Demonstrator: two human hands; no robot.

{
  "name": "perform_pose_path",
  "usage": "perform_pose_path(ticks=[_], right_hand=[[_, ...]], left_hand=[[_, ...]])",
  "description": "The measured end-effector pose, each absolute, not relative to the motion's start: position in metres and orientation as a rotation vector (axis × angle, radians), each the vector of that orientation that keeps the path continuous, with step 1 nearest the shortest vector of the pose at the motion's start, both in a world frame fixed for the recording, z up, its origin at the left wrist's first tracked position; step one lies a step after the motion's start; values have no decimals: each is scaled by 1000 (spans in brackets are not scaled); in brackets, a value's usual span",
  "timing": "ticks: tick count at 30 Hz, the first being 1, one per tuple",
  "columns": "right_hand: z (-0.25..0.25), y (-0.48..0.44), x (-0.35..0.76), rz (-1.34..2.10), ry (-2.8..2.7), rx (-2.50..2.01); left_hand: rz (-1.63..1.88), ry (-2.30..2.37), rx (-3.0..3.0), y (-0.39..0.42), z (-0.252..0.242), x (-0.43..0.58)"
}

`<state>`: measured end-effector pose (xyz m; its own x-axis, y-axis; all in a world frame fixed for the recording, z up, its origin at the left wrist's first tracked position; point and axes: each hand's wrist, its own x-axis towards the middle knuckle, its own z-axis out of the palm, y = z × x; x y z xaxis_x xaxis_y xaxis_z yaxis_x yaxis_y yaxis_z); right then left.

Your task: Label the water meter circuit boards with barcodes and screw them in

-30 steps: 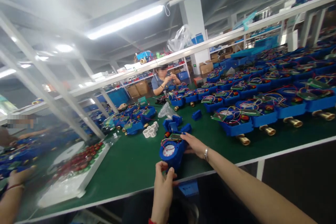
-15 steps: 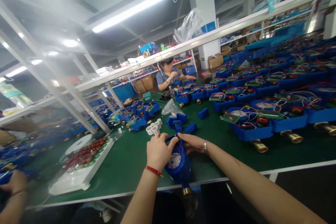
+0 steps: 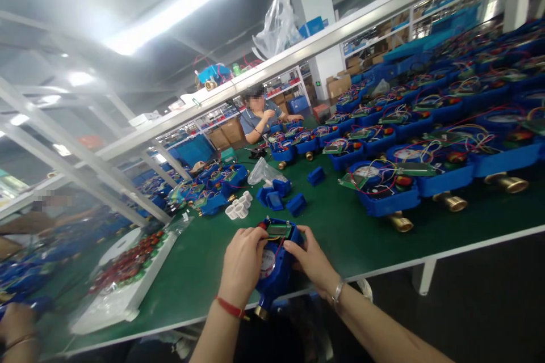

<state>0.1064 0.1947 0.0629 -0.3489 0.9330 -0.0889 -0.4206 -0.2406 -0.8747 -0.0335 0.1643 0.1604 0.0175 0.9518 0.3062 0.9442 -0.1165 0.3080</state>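
A blue water meter lies at the table's front edge. Its brass pipe end sticks out toward me, and a round white dial shows in its body. In the box-like upper part sits a green circuit board with a grey display, with yellow and red wires beside it. My left hand curls over the meter's left side, fingertips at the wires and a red part by the board. My right hand grips the right wall, thumb on top; its other fingers are partly hidden behind the housing.
Beyond the meter lie white plastic rings, blue plastic pieces and a clear bag. A white tray of red and green parts is at left. Rows of wired meters fill the right. Co-workers sit opposite and at far left.
The view has tilted and shifted. The circuit board in the meter now shows, where my hands covered it before. My left fingers have moved to its left side, and my right hand now wraps the right wall.
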Motion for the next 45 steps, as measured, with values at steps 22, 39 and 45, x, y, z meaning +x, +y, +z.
perform_pose_path(ticks=[22,39,45], right_hand=[[124,235,70,1107,-1536,-953],[102,229,83,1092,-1503,-945],[104,225,83,1069,-1504,-927]], left_hand=[[1649,1201,1380,195,102,-71],[1502,1187,1315,210,109,-74],[1523,1191,1320,213,104,-71]])
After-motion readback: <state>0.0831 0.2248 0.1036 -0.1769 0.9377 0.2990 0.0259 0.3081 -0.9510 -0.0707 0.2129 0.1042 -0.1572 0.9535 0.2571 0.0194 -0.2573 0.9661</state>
